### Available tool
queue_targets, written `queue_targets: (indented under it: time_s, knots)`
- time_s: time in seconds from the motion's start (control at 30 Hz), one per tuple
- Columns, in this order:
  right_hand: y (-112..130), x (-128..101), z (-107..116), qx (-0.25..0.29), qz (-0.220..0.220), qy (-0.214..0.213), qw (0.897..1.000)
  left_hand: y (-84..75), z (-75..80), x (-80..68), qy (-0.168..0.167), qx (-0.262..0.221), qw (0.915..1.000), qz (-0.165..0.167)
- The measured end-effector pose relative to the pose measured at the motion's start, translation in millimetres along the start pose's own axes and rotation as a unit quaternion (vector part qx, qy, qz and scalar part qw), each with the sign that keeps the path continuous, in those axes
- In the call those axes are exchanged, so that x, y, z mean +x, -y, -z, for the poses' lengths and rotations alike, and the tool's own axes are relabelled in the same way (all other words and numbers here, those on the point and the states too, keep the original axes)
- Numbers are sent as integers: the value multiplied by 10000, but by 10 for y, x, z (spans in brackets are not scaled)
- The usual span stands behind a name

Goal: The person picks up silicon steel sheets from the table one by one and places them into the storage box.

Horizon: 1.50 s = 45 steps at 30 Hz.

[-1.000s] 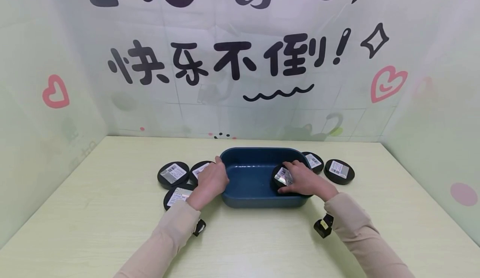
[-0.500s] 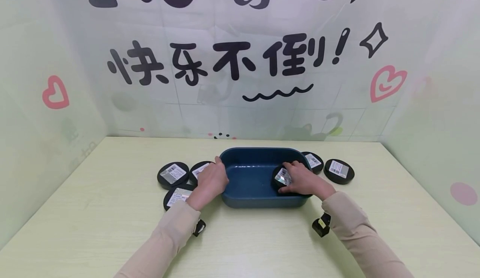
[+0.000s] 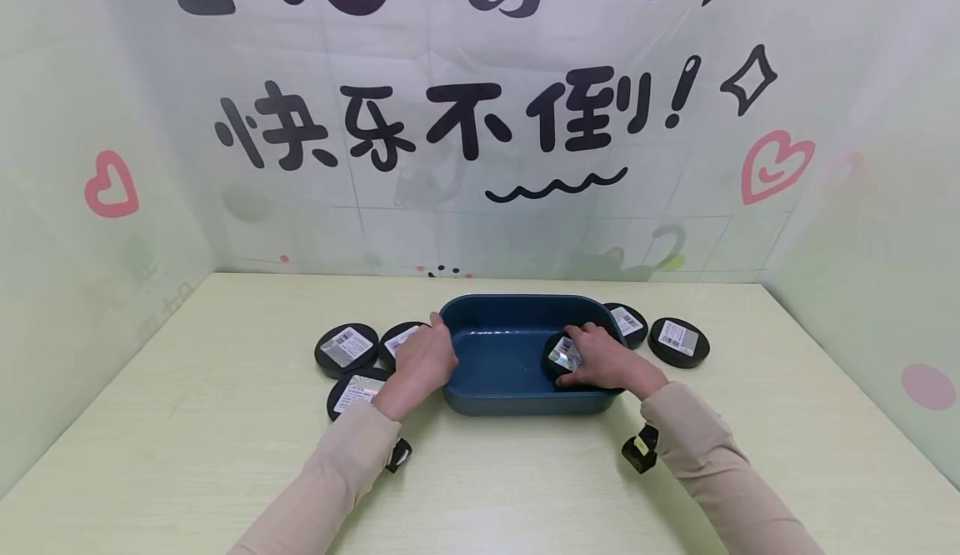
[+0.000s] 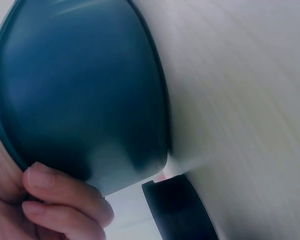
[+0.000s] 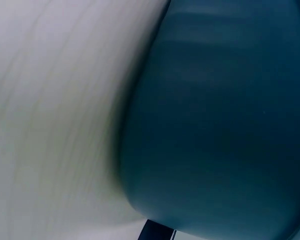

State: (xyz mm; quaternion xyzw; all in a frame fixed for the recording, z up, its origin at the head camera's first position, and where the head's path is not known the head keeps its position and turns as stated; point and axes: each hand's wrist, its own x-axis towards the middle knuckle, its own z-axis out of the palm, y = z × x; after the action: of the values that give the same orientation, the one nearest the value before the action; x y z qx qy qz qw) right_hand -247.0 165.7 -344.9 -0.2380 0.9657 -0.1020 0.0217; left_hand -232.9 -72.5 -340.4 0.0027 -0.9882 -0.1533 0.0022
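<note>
Centre of the head view: blue tub (image 3: 502, 363) on the pale table (image 3: 225, 455). I log my right hand (image 3: 607, 359) inside its right end, fingers curled over a black round disc (image 3: 564, 353) and hiding most of it. My left hand (image 3: 420, 362) grips the tub's left rim, fingertips (image 4: 50, 187) curled against the outer wall in the left wrist view. Three like discs (image 3: 347, 347) lie left of the tub, one partly under the hand; two (image 3: 678, 340) right. Barcode labels, too small to read. Right wrist view: blurred tub wall only. Backdrop lettering (image 3: 450, 122) reads 快乐不倒!, with the upper line cut off.
</note>
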Motion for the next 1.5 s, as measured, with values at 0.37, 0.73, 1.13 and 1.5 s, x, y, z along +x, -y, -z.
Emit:
queue_targets:
  time_s: [0.37, 0.73, 1.13, 1.5]
  knots:
    - [-7, 13, -14, -58, -4, 110, 9999, -5, -7, -6, -33, -35, 10000, 39]
    - [-10, 18, -34, -86, -70, 247, 9996, -1, 1, -8, -8, -12, 10000, 25]
    - [8, 13, -19, -195, 59, 211, 9996, -7, -4, -6, -19, 14, 10000, 16]
    - [24, -32, 18, -150, 79, 58, 9998, -11, -1, -4, -7, 39, 10000, 41]
